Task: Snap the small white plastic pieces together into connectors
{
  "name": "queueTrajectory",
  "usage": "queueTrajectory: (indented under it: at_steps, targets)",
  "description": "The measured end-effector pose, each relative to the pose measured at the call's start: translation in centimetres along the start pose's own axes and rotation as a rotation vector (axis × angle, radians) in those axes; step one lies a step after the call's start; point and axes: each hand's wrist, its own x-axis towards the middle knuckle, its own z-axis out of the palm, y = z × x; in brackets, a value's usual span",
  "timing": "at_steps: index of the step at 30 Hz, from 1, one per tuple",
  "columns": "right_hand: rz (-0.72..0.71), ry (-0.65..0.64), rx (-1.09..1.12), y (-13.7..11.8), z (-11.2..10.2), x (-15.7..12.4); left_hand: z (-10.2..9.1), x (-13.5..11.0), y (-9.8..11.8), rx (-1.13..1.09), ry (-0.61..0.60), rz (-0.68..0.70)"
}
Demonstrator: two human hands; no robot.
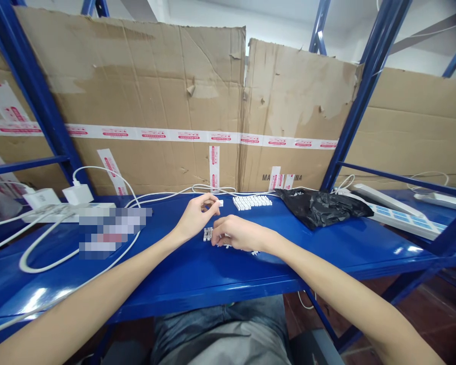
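The blue metal shelf point(220, 279) holds small white pieces point(252, 202) at twelve o'clock, a black plastic bag point(321, 208) at two, and white cords point(21, 261) at nine.

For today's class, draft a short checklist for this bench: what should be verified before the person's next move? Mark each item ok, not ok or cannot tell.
1. Left hand: fingers pinch a small white part. Ok.
2. Which way that part faces in the fingers: cannot tell.
3. Right hand: whether it touches the small white stack: cannot tell.
4. Loose white bits: partly covered by the right hand, so not all visible. Not ok.
5. Row of white parts: lined up on the blue steel shelf. Ok.
6. Black plastic bag: lies beside the row, not on it. Ok.
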Motion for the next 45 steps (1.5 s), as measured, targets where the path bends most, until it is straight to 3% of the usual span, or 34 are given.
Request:
queueTrajectory:
  at_steps: [7, 16, 21, 27, 31, 36, 45]
  targets:
    - [-0.064, -0.022, -0.03, -0.4, -0.2, 0.2, 0.0, 0.0, 0.0, -0.003, -0.005, -0.007]
    - [-0.038, -0.023, -0.034, -0.7, 0.0, 0.1, 0.0, -0.1, 0.2, -0.044, -0.011, -0.011]
    - [-0.086, 0.191, 0.224, -1.3, -1.4, -0.2, -0.1, 0.0, -0.2, -0.066, 0.014, 0.015]
    - [0.107, 0.632, 0.483, -0.1, -2.6, -0.1, -0.1, 0.0, -0.3, -0.145, -0.021, -0.017]
    - [0.228, 0.79, 0.655, 1.3, -2.2, 0.0, 0.1, -0.1, 0.2, -0.215, -0.03, -0.065]
    - [0.259, 0.876, 0.689, 1.6, -1.9, 0.0, 0.3, -0.2, 0.5, -0.258, -0.034, -0.081]
    - [0.254, 0.866, 0.614, 1.9, -1.3, 0.2, 0.4, -0.2, 0.1, -0.299, -0.05, -0.062]
